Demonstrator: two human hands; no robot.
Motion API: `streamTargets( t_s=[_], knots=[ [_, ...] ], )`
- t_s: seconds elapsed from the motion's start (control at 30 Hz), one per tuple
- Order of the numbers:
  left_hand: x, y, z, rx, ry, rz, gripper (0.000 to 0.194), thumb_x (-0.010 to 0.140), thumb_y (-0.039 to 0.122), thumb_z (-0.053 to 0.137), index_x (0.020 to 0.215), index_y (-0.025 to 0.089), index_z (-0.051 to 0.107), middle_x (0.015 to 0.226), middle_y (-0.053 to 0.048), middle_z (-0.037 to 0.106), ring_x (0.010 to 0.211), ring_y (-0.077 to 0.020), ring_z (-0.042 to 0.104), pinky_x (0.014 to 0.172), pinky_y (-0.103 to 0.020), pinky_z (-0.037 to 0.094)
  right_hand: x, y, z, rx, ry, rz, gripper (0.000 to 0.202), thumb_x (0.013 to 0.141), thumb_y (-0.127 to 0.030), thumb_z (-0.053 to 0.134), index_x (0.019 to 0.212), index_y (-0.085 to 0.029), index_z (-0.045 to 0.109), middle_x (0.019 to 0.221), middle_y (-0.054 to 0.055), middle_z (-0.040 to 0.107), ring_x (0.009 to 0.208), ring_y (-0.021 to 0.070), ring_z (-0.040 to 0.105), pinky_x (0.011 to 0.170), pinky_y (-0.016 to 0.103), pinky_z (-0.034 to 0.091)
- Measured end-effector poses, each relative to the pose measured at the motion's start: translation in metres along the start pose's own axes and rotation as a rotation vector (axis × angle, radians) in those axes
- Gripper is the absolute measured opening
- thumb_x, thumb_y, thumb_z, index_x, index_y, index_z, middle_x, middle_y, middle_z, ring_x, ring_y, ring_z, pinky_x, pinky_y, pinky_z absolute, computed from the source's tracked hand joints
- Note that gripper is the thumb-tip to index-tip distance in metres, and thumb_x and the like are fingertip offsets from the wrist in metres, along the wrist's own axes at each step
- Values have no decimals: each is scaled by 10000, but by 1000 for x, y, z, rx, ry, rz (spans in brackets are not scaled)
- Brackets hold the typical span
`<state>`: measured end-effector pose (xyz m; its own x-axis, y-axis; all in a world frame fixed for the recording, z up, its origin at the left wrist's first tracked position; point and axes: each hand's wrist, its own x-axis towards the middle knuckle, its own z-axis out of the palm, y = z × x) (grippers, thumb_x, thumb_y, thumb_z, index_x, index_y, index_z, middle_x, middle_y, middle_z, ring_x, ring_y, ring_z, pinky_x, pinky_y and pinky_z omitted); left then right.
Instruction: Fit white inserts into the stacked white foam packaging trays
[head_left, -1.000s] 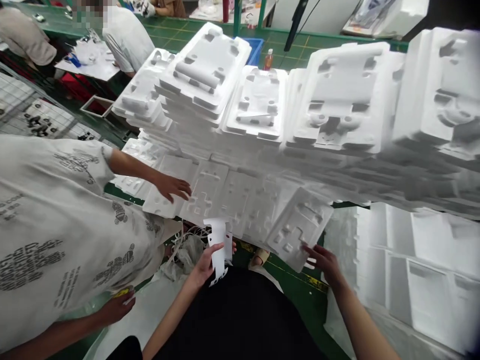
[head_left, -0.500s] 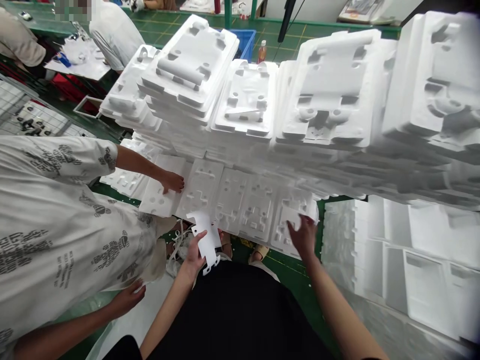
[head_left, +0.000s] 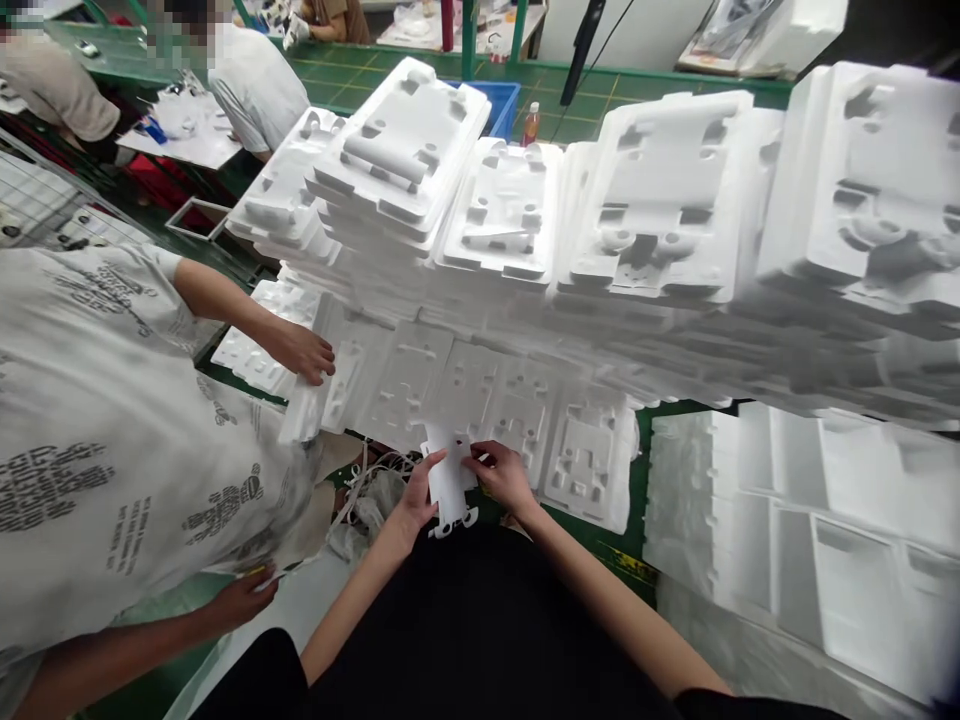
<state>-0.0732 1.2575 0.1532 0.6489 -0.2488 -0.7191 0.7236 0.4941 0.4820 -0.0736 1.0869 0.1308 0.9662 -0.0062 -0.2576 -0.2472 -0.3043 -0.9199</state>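
In front of my body is a white die-cut sheet [head_left: 448, 482], slightly curved, with notches and small hooks along its lower end. My left hand [head_left: 412, 498] grips its left edge. At its right edge my right hand [head_left: 505, 476] pinches with thumb and fingers; exactly what lies between those fingertips is partly hidden. Just beyond my hands runs a row of white foam trays [head_left: 409, 375] with moulded hollows. The tray at the right end [head_left: 587, 455] has another flat piece lying in it.
Tall stacks of foam trays [head_left: 660, 190] stand behind the row. White foam boxes [head_left: 847, 540] are at the right. A co-worker in a printed shirt [head_left: 112, 420] stands close on my left, one hand [head_left: 304, 352] on a tilted foam piece. A bottle [head_left: 531, 125] stands behind the stacks.
My right hand has moved left from the right-end tray to the sheet's edge. My left hand and the sheet have shifted slightly right. The co-worker's foam piece has been tilted up and moved left.
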Motion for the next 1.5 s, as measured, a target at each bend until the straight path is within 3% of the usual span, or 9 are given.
streamTargets(
  t_s=[0.1,0.27,0.4,0.57,0.7,0.87,1.07,1.27,1.5],
  knots=[
    [3,-1,0,16,26,-15,458,658,482,833,990,191,711,879,-99,773,1005,-332,706,877,-388,542,-4,4,10,-6,60,-53,231,828,-355,654,970,-218,774,946,61,709,722,165,662,721,308,537],
    [5,2,0,88,63,19,359,650,431,829,901,200,718,836,-77,764,965,-315,711,870,-375,529,-1,4,23,75,137,-6,211,800,-383,700,890,-206,772,993,65,672,695,157,682,686,304,549],
    [3,4,-1,86,73,21,306,664,383,824,887,196,728,932,-111,782,1088,-335,690,925,-373,527,1,4,27,134,163,14,195,788,-386,710,793,-196,750,929,55,666,650,151,671,635,295,538],
    [1,10,-3,62,142,-42,200,784,363,725,902,202,744,950,-74,793,1237,-393,635,972,-454,535,-3,10,24,158,217,-57,242,814,-439,688,787,-204,736,964,77,683,768,178,674,663,293,543],
    [5,16,-16,-52,154,-42,187,848,298,637,957,192,746,919,-64,795,1239,-409,638,937,-519,554,0,21,11,241,153,26,307,801,-518,697,811,-211,691,770,27,688,692,174,648,616,281,522],
    [4,24,-45,-145,218,88,198,863,263,619,1012,184,724,876,-80,798,1122,-355,713,910,-466,585,57,42,4,335,253,30,402,727,-588,732,812,-200,668,641,-2,648,589,154,602,599,288,523],
    [-1,22,-75,-184,237,160,365,798,280,748,1125,130,690,894,-102,792,924,-271,763,843,-317,602,146,72,22,346,361,259,388,649,-569,728,751,-207,630,553,-10,642,494,164,606,516,298,540],
    [0,14,-79,-203,244,140,267,845,274,664,1079,149,701,872,-85,785,895,-261,770,837,-355,620,153,91,22,250,379,310,151,676,-339,715,708,-201,663,526,2,669,482,174,645,552,286,566],
    [0,13,-71,-184,224,92,255,839,277,660,1052,151,719,889,-109,793,989,-324,755,893,-417,614,151,95,19,162,401,338,132,689,-303,707,718,-174,699,523,21,681,488,176,664,561,269,571]
  ],
)
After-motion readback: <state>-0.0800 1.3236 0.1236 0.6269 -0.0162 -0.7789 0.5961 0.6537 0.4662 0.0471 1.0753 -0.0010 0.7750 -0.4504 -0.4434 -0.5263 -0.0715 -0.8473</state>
